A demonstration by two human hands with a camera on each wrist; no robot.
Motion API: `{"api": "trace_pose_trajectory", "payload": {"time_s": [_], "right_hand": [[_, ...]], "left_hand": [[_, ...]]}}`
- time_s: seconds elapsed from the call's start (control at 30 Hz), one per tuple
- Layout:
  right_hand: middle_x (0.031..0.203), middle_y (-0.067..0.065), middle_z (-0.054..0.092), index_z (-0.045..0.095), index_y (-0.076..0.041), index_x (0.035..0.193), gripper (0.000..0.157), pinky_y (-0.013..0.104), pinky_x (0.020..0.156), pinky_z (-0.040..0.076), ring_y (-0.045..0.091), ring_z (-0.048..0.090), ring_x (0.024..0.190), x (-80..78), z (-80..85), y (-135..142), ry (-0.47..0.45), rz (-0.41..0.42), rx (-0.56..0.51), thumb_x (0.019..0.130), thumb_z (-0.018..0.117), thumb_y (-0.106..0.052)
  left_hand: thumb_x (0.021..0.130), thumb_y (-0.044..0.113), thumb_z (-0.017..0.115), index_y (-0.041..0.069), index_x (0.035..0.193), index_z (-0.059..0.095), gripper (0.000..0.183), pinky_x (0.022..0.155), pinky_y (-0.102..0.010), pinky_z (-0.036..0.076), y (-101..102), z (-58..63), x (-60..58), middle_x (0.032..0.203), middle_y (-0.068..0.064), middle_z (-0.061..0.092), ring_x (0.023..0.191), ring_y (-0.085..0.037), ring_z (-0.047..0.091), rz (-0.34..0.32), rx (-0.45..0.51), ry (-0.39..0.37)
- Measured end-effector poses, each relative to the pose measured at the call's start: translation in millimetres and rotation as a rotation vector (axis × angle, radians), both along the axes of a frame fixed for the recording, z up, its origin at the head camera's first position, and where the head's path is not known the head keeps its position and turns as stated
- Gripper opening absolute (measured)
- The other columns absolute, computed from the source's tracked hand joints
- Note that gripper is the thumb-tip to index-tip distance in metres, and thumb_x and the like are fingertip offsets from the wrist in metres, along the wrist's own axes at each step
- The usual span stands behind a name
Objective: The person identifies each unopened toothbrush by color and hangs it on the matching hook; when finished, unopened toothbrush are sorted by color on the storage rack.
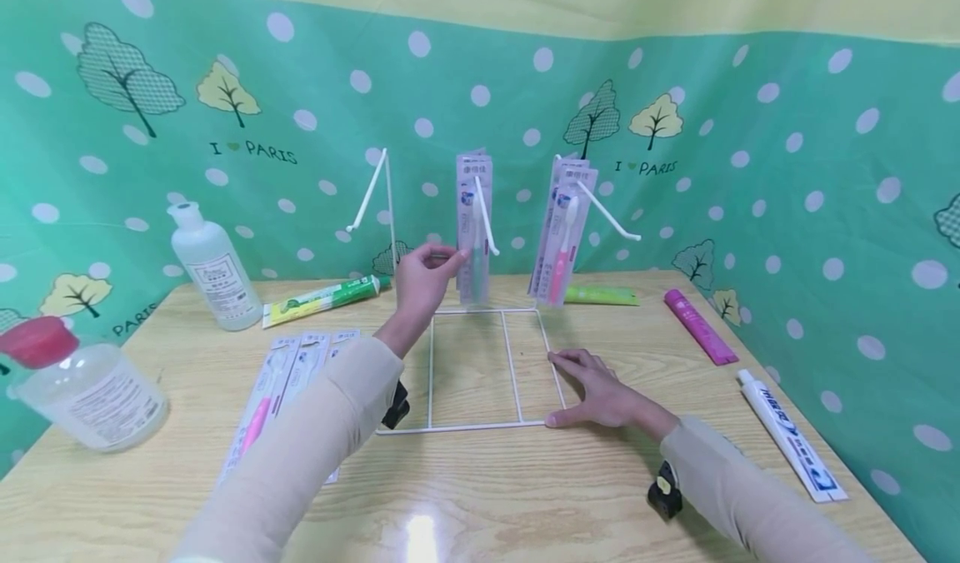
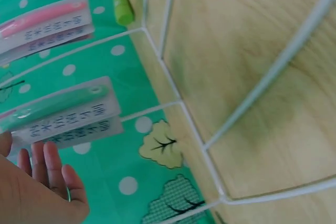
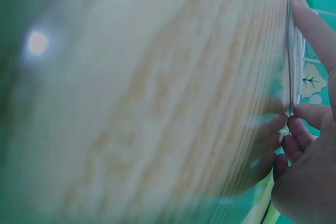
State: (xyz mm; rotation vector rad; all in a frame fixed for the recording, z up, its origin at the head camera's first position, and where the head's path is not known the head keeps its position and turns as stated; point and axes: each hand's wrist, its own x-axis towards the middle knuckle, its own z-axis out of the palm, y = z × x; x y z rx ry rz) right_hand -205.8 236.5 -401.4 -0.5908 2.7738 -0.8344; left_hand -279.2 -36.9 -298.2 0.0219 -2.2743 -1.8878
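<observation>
My left hand (image 1: 425, 278) is raised at the middle hook of a white wire rack (image 1: 472, 426). Its thumb and fingers pinch the side edge of a toothbrush pack (image 1: 474, 238), which holds a green-handled brush and hangs with another behind it. In the left wrist view, the thumb lies at that pack's edge and the other fingers are loosely bent below. Down on the table, my right hand (image 1: 600, 392) rests at the rack base's near right corner, thumb on the front wire and a finger along the side wire. More toothbrush packs (image 1: 562, 238), the front one pink, hang from the right hook.
Toothbrush packs (image 1: 258, 409) lie at left, partly under my left sleeve. Beyond them are a clear pump-less bottle (image 1: 217, 271), a red-capped bottle (image 1: 105, 392) and a green-yellow tube (image 1: 322, 301). A green tube (image 1: 600, 296), magenta tube (image 1: 701, 327) and white tube (image 1: 791, 436) lie right.
</observation>
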Motion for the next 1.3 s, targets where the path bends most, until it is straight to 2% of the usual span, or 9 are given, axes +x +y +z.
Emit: {"api": "trace_pose_trajectory", "payload": {"time_s": [0.13,0.33,0.47,0.67,0.8,0.9,0.97,1.1,1.3], "right_hand": [[0.143,0.011,0.024,0.028,-0.013,0.143,0.097,0.058,0.102,0.019,0.034,0.02,0.129,-0.7,-1.4,0.3,0.0,0.002,-0.002,0.067,0.073,-0.052],[0.142,0.011,0.024,0.028,-0.012,0.143,0.098,0.058,0.102,0.019,0.035,0.021,0.129,-0.9,-2.3,1.2,0.014,0.012,-0.007,0.067,0.072,-0.053],[0.142,0.012,0.025,0.028,-0.012,0.143,0.097,0.059,0.102,0.019,0.035,0.02,0.129,-1.3,-3.8,1.8,0.018,0.012,-0.008,0.067,0.072,-0.054],[0.143,0.009,0.023,0.027,-0.015,0.144,0.099,0.059,0.102,0.018,0.033,0.019,0.13,-1.7,-4.5,1.7,0.003,-0.005,0.006,0.066,0.072,-0.055],[0.144,0.008,0.023,0.027,-0.016,0.144,0.099,0.06,0.102,0.018,0.033,0.018,0.131,-1.4,-3.1,1.3,0.002,-0.008,0.002,0.065,0.072,-0.056],[0.144,0.008,0.023,0.027,-0.016,0.144,0.1,0.06,0.102,0.018,0.033,0.019,0.131,-1.3,-2.2,1.0,0.003,-0.007,0.004,0.065,0.072,-0.057],[0.144,0.009,0.023,0.027,-0.016,0.144,0.1,0.061,0.101,0.019,0.034,0.019,0.13,-1.4,-2.0,1.0,0.004,-0.003,0.006,0.065,0.071,-0.058],[0.143,0.009,0.023,0.027,-0.015,0.144,0.1,0.061,0.101,0.019,0.034,0.019,0.13,-2.1,-1.6,1.2,0.006,0.005,0.004,0.065,0.071,-0.058],[0.144,0.01,0.022,0.025,-0.015,0.144,0.1,0.06,0.102,0.018,0.034,0.019,0.13,-2.8,1.2,0.1,-0.007,0.006,0.034,0.066,0.071,-0.058]], "left_hand": [[0.079,0.036,0.069,0.011,0.106,0.061,0.038,0.077,-0.033,0.049,-11.8,-11.1,7.2,0.099,-0.004,0.064,0.091,-0.017,0.06,-0.024,-0.068,-0.004],[0.082,0.03,0.067,0.01,0.111,0.059,0.036,0.081,-0.035,0.05,-41.3,-18.3,28.3,0.105,-0.007,0.063,0.096,-0.021,0.06,-0.111,-0.212,0.025],[0.084,0.029,0.065,0.011,0.115,0.058,0.037,0.083,-0.036,0.05,-68.1,-21.8,43.8,0.107,-0.006,0.062,0.098,-0.022,0.058,-0.145,-0.306,0.017],[0.086,0.041,0.059,0.011,0.124,0.054,0.048,0.086,-0.042,0.047,-119.4,-24.8,72.0,0.115,-0.009,0.059,0.106,-0.027,0.054,-0.138,-0.444,-0.002],[0.086,0.047,0.055,0.01,0.13,0.048,0.058,0.088,-0.048,0.044,-154.4,-24.4,91.6,0.123,-0.015,0.054,0.112,-0.033,0.049,-0.122,-0.476,-0.06],[0.086,0.05,0.053,0.007,0.134,0.043,0.066,0.089,-0.053,0.042,-179.1,-30.5,100.3,0.128,-0.02,0.049,0.116,-0.038,0.045,-0.101,-0.485,-0.124],[0.086,0.052,0.053,0.006,0.136,0.04,0.069,0.088,-0.055,0.041,-193.3,-37.8,102.0,0.129,-0.021,0.047,0.116,-0.04,0.044,-0.064,-0.508,-0.177],[0.085,0.054,0.052,0.002,0.138,0.035,0.076,0.086,-0.056,0.041,-218.5,-52.1,102.5,0.131,-0.027,0.041,0.117,-0.044,0.04,-0.051,-0.556,-0.272],[0.082,0.061,0.051,-0.009,0.136,0.029,0.091,0.081,-0.055,0.042,-244.1,-62.8,103.6,0.128,-0.036,0.035,0.112,-0.051,0.038,-0.104,-0.671,-0.414]]}}
